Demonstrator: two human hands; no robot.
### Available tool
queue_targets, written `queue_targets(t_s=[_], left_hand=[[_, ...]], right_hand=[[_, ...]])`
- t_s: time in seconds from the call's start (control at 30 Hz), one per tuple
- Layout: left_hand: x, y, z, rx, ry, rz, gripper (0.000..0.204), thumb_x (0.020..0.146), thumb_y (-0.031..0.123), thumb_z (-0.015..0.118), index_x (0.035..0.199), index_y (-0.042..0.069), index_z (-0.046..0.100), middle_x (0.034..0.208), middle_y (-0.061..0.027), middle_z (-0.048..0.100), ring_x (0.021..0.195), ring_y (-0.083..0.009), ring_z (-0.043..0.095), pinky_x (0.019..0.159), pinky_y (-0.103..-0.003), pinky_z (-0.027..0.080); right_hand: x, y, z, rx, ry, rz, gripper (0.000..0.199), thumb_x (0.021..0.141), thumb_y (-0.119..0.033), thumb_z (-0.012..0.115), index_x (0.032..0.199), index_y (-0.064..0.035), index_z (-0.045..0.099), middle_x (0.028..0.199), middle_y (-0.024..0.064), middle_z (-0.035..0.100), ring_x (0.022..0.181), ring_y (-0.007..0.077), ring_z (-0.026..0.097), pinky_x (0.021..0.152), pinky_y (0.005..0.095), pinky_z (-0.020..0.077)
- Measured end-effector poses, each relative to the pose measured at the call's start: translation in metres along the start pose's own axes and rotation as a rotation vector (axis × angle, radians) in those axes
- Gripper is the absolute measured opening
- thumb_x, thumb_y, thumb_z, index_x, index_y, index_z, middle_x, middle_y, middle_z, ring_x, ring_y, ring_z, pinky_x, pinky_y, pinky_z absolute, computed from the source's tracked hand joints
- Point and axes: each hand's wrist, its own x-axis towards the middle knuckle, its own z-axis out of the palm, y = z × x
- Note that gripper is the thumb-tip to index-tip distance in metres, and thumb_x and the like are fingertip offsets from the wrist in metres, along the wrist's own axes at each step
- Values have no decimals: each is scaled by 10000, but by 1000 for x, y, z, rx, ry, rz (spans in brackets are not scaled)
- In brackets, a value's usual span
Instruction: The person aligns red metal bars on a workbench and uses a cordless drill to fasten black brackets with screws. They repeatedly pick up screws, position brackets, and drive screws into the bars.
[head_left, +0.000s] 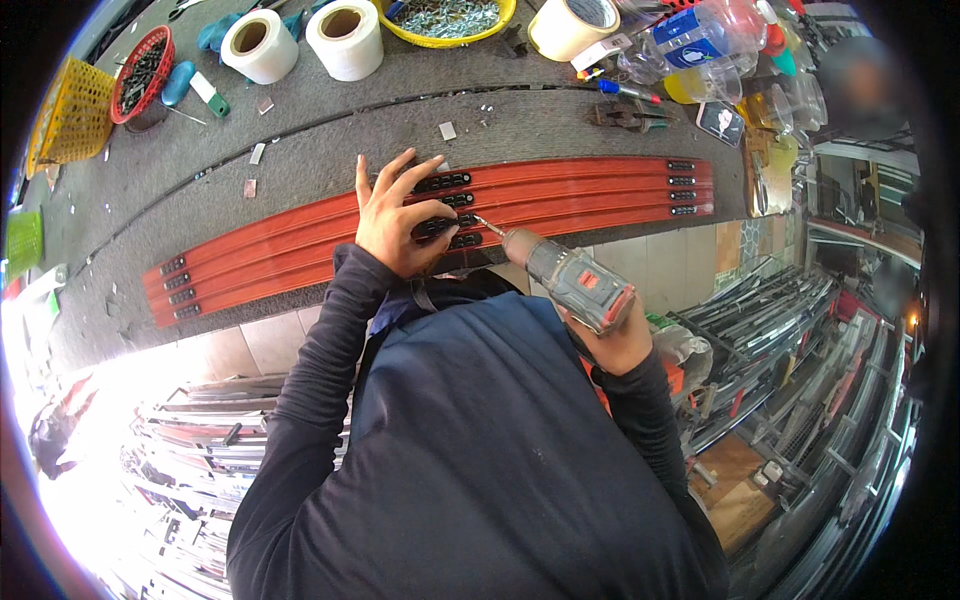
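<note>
Several long red metal profiles [590,190] lie side by side across the grey-covered bench. Black slotted fittings sit in rows on them: a left row [176,281], a right row [682,181] and a middle row [455,200]. My left hand [390,220] bends thumb and index finger round one black fitting [433,227] of the middle row, its other fingers spread. My right hand [622,338] grips a cordless drill [572,278] by its handle, below the profiles. The drill's bit [489,226] points left and reaches that row beside my left fingertips; its exact contact is hidden.
Along the bench's far side are two white rolls [260,47], a yellow basket of small metal parts [450,22], a red basket [143,75] and plastic bottles [705,45]. Pliers [630,118] lie beyond the profiles. Metal bars [770,330] are stacked at right.
</note>
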Motion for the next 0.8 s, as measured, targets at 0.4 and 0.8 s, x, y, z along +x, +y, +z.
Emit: queue_targets(t_s=[0.4, 0.8], left_hand=[[1, -1, 1, -30, 8, -26, 207, 777, 277, 973, 970, 273, 896, 1527, -15, 719, 1465, -312, 583, 1358, -697, 177], [1, -2, 2, -38, 15, -27, 234, 744, 271, 977, 964, 267, 899, 1522, -18, 726, 1453, -312, 592, 1360, -661, 183]], right_hand=[[1, 3, 0, -36, -37, 113, 690, 912, -331, 990, 1381, 25, 630, 1302, 201, 721, 1170, 334, 764, 991, 424, 613], [8, -12, 1, 37, -45, 177, 736, 904, -378, 997, 1362, 38, 600, 1305, 217, 705, 1183, 337, 762, 997, 421, 613]])
